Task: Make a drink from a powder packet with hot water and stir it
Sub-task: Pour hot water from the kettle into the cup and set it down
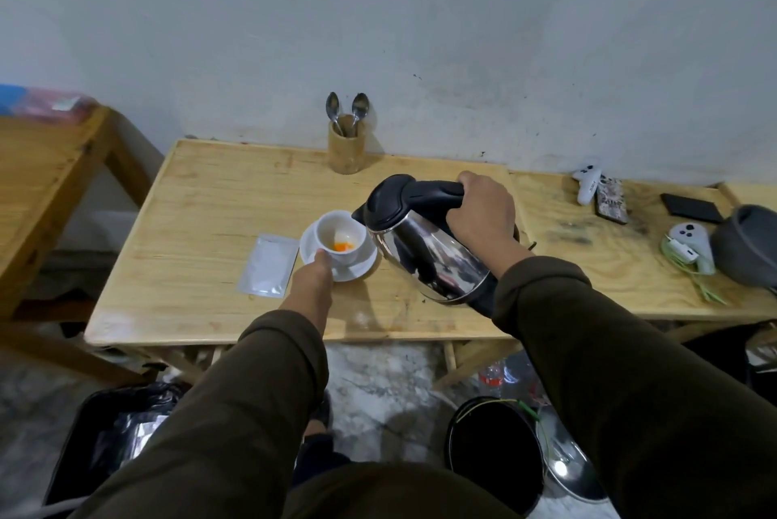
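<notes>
- Pouring is the step I judge to be in hand: my right hand is wrapped closed around the black handle of the steel kettle, which tilts down to the left with its spout at the right rim of the white cup.
- My left hand steadies from the near side, fingers touching the cup's near wall and the saucer under it; how firmly it is closed I cannot tell.
- Orange powder sits in the bottom of the cup; I cannot make out a stream of water.
- What the pour turns on: the kettle's long axis runs from handle at the right to spout at the left, so the cup lies left of my right hand, and the spout has to stay over the opening, not the saucer.
- Just left of the saucer the silver packet lies flat on the wooden table.
- Stirring is not yet done; two spoons stand in the wooden holder at the far edge, nearly straight beyond the cup, about as close to either hand.
</notes>
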